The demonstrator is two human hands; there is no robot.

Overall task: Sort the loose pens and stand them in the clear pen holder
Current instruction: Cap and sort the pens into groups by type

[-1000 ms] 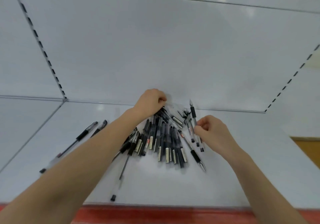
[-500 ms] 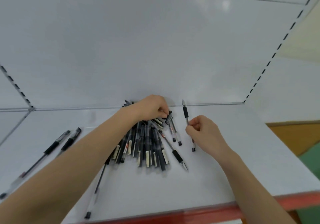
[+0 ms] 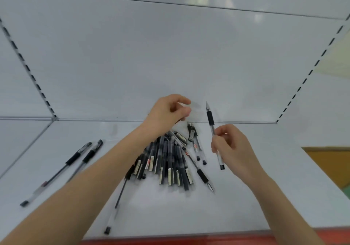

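Two black-grip gel pens point(image 3: 73, 158) lie side by side at the left of the white shelf point(image 3: 189, 216). The left hand point(image 3: 166, 112) hovers over the far end of the pen heap point(image 3: 170, 165), fingers curled; whether it holds anything, I can't tell. The right hand point(image 3: 233, 146) pinches one pen point(image 3: 210, 118) upright, tip up.

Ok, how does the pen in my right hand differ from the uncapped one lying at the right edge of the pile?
The held pen is in the air above the white surface, pinched by the right hand. The lying pen rests flat at the edge of the pile. The held pen's tip points up and away, while the lying pen's tip points toward the near edge. Both have a bare tip and a black grip.
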